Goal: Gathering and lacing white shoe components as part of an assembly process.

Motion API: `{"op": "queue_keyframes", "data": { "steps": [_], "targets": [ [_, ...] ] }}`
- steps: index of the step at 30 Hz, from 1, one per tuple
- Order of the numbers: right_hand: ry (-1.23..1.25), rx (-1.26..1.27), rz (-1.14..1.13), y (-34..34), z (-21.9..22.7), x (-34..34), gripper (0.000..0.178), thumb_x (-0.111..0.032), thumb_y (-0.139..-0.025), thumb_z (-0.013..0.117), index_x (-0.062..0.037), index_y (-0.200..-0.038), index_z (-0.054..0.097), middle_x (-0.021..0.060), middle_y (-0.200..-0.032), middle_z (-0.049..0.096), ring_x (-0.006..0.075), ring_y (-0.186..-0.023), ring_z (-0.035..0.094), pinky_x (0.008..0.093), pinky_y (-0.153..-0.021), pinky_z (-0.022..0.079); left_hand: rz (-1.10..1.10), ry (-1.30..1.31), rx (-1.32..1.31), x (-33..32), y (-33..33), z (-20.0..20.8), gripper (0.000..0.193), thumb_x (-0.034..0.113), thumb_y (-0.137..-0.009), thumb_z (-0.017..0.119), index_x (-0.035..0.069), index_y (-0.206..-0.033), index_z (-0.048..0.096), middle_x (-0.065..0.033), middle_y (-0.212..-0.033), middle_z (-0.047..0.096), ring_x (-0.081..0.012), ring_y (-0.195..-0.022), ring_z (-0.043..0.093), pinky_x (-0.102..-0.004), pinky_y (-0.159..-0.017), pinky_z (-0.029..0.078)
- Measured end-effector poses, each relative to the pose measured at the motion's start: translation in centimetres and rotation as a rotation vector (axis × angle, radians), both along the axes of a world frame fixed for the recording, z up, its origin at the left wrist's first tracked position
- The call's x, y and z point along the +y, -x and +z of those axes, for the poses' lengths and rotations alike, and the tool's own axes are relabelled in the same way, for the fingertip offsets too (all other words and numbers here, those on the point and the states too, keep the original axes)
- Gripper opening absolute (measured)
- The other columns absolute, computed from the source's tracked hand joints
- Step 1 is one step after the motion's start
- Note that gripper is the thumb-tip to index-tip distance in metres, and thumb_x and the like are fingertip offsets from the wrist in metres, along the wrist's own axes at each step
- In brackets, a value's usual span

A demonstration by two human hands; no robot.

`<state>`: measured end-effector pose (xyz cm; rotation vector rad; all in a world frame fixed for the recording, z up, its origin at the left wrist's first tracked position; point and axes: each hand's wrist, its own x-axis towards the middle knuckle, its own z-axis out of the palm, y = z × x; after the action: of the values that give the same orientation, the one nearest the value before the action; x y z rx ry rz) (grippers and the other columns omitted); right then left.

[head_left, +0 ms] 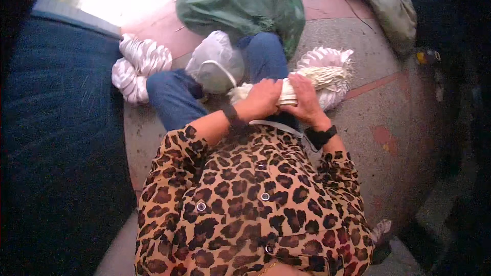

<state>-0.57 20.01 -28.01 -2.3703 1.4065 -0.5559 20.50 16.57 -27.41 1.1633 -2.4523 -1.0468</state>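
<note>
A thick bundle of cream-coloured strands [289,93] lies across my lap, its loose, fringed end to the right. My left hand [262,99] is closed around its left part, knuckles up. Close beside it, my right hand [307,101] wraps the bundle with the thumb below and the fingers over the top. A thin white strap [219,65] arches up near the bundle's left end. Another white band [276,127] runs below my hands. Between my knees sits a pale translucent plastic bag [215,66]; its contents are unclear.
Twisted white bundles [143,66] lie by my left knee. Behind the cream strands is a ruffled white bundle [332,59]. A large green sack [240,5] stands ahead. At the far right are a greyish sack [394,15] and a black cord [345,4]. A dark blue panel [66,97] stands left.
</note>
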Motion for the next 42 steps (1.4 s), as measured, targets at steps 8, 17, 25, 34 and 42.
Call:
{"op": "queue_keyframes", "data": {
  "steps": [8, 17, 25, 34, 42],
  "targets": [
    [0.035, -0.008, 0.073, -2.7, 4.0, -0.1, 0.077, -0.034, -0.069, 0.081, -0.0028, -0.132, 0.049, 0.0165, -0.139, 0.049, 0.037, -0.133, 0.04, 0.0509, -0.11, 0.031, 0.118, 0.184, 0.333, -4.0, -9.0, -1.9, 0.042, 0.029, -0.076, 0.073, 0.002, -0.107, 0.065, -0.0179, -0.1, 0.065, -0.038, -0.096, 0.061, -0.0455, -0.083, 0.049],
    [-0.29, -0.263, 0.281, -9.0, 4.3, 0.0, 0.031, -0.011, -0.08, 0.075, -0.0017, -0.107, 0.064, 0.0153, -0.103, 0.066, 0.0319, -0.099, 0.062, 0.0389, -0.088, 0.049, -0.174, -0.265, -0.287, 7.0, -17.5, -7.3, 0.02, 0.021, -0.079, 0.065, 0.003, -0.086, 0.067, -0.0184, -0.077, 0.065, -0.0417, -0.072, 0.062, -0.046, -0.07, 0.052],
    [-1.151, -0.466, 0.188, -14.0, 4.8, -0.7, 0.029, -0.029, -0.097, 0.06, -0.0008, -0.098, 0.065, -0.0019, -0.071, 0.055, 0.0081, -0.067, 0.048, 0.029, -0.057, 0.042, 0.116, -0.859, 0.171, 1.1, -18.2, 7.1, 0.022, 0.023, -0.094, 0.063, 0.002, -0.098, 0.069, 0.0018, -0.073, 0.06, -0.0087, -0.065, 0.053, -0.0269, -0.058, 0.044],
    [-0.814, -0.349, -0.349, 4.0, 20.6, -2.3, 0.026, -0.029, -0.1, 0.054, -0.0057, -0.094, 0.062, -0.0087, -0.062, 0.046, 0.0013, -0.048, 0.037, 0.0203, -0.041, 0.027, 0.074, -0.883, 0.353, -1.3, -23.5, 11.3, 0.029, 0.025, -0.096, 0.063, -0.001, -0.108, 0.067, 0.005, -0.075, 0.056, -0.0054, -0.066, 0.049, -0.0223, -0.057, 0.04],
    [-0.632, -0.123, -0.326, 11.2, 25.6, -2.4, 0.023, -0.026, -0.098, 0.057, -0.0042, -0.094, 0.062, -0.0057, -0.067, 0.051, 0.0044, -0.056, 0.044, 0.0219, -0.049, 0.035, 0.193, -0.896, 0.357, -3.2, -22.6, 9.9, 0.026, 0.029, -0.096, 0.061, 0.003, -0.092, 0.065, 0.0047, -0.069, 0.052, -0.0061, -0.056, 0.047, -0.0214, -0.05, 0.039]
  ]
}}
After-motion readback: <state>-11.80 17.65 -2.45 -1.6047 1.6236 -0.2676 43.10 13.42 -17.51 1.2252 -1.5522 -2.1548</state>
